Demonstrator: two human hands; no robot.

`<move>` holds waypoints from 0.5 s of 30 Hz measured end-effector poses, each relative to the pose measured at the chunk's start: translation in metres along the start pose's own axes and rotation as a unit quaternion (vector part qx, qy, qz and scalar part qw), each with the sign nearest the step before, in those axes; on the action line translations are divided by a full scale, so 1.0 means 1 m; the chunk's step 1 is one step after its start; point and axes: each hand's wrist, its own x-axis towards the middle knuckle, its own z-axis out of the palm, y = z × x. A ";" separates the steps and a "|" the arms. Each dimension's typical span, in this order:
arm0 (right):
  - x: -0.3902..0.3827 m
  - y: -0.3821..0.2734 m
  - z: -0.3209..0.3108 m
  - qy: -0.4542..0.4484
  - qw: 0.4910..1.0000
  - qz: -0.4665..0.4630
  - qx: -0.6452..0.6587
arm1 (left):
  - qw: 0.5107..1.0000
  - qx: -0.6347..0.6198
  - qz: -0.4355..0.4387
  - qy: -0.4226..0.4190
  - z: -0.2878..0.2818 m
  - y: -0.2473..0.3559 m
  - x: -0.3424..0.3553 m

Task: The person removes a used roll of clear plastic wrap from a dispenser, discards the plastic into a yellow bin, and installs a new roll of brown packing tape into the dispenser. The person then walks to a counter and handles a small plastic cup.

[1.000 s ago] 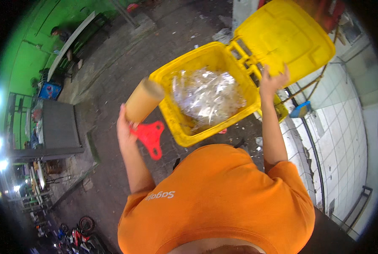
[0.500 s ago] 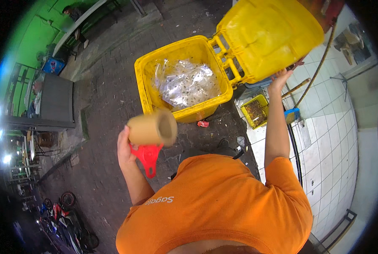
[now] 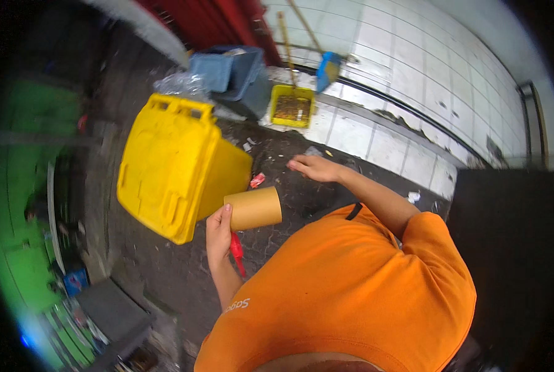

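Observation:
My left hand (image 3: pixel 217 230) is closed around a tan cardboard tube (image 3: pixel 252 208) and a red plastic piece (image 3: pixel 236 249), which hangs below the tube. The tube lies sideways, pointing right. To its left stands a yellow wheeled bin (image 3: pixel 227 177) with its yellow lid (image 3: pixel 159 167) down over the top, hiding the contents. My right hand (image 3: pixel 314 167) is in front of me, right of the bin and apart from it. Its fingers are curled in, and no object shows in them.
Behind the bin are a grey-blue bin (image 3: pixel 246 80), a clear plastic bag (image 3: pixel 183 85) and a yellow tray of debris (image 3: pixel 292 106). A blue dustpan (image 3: pixel 328 71) leans by the white tiles (image 3: pixel 376 133). A crumpled red can (image 3: pixel 258 180) lies on dark paving. A person sits far left.
The yellow lid has gone from open to down over the bin. My right hand has come off it and back toward me. My view has turned right; the left hand still holds the tube.

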 end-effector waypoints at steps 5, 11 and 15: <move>-0.157 0.052 -0.048 0.135 0.947 0.083 0.280 | 0.995 0.023 0.007 -0.100 0.136 0.013 0.067; -0.242 0.113 -0.140 0.412 0.847 -0.070 0.328 | 0.933 0.131 0.044 -0.331 0.408 0.057 0.132; -0.323 0.166 -0.258 0.530 0.783 0.020 0.325 | 0.902 0.125 -0.129 -0.393 0.595 0.084 0.149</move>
